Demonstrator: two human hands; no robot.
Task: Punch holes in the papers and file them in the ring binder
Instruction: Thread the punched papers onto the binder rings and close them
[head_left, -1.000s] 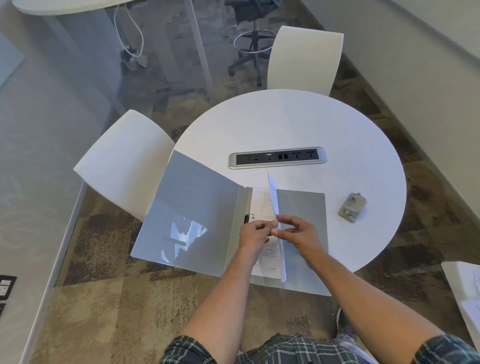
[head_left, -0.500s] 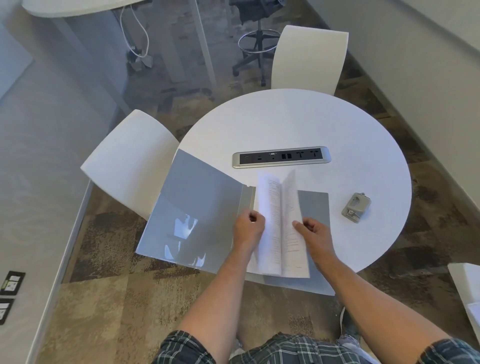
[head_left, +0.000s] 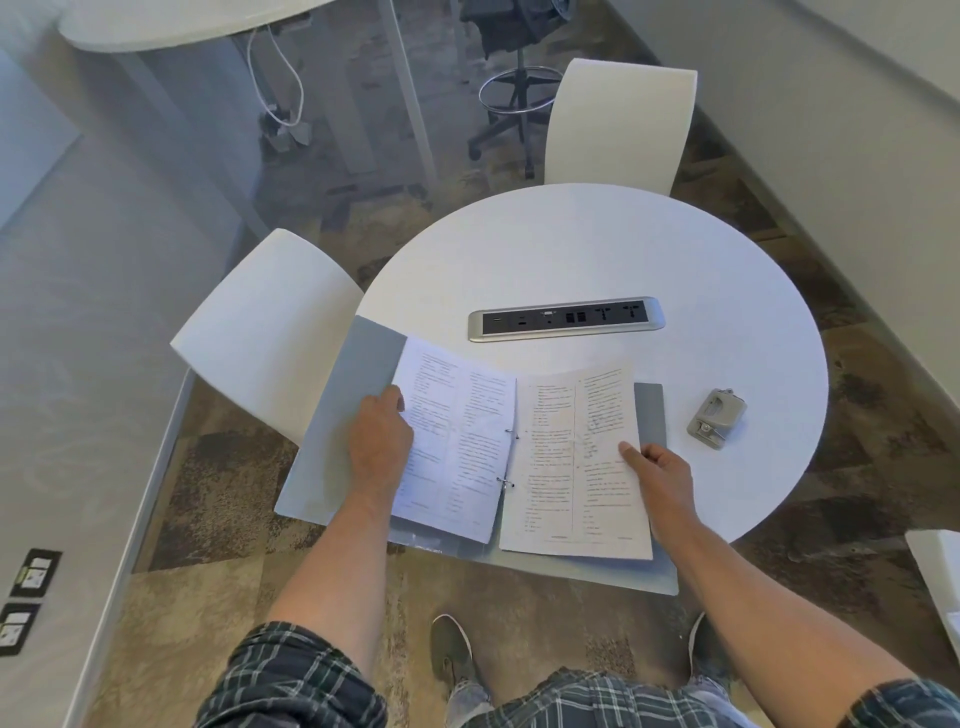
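Observation:
A grey ring binder (head_left: 337, 415) lies open on the near edge of the round white table (head_left: 597, 249), its front part overhanging the edge. Printed papers sit on its rings (head_left: 511, 457), spread into a left stack (head_left: 457, 415) and a right sheet (head_left: 576, 467). My left hand (head_left: 379, 447) lies flat on the left stack's outer edge, fingers apart. My right hand (head_left: 660, 478) presses the right sheet's outer edge, thumb on the paper. A small grey hole punch (head_left: 717, 418) stands on the table to the right of the binder.
A silver power-socket strip (head_left: 566, 318) is set into the table behind the binder. White chairs stand at the left (head_left: 270, 332) and the far side (head_left: 618, 124). Another white surface with papers (head_left: 940, 571) shows at the right edge. My shoes (head_left: 452, 649) are on the carpet below.
The pages held upright over the rings have been laid down and opened out. My left hand moved left with the left stack; my right hand moved right onto the right sheet.

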